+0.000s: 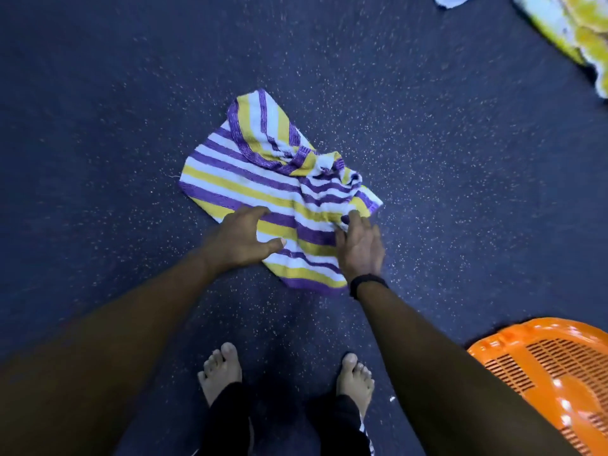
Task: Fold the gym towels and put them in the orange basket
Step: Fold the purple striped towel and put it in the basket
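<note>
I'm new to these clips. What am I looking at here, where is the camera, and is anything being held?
One camera, worn on a person's head, looks down at their bare arms and feet. On the dark speckled floor lies a crumpled purple, yellow and white striped towel. The left hand rests spread on its near edge; the right hand, above a black wristband, touches the bunched cloth, gripping nothing clearly. An orange slotted plastic basket sits at lower right; more cloth lies at upper right.

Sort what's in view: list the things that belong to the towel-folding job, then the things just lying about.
Job:
striped towel, crumpled on the floor
left hand and right hand on it
orange basket
yellow-and-white cloth, probably another towel

Lying about:
white scrap at the top edge
</note>
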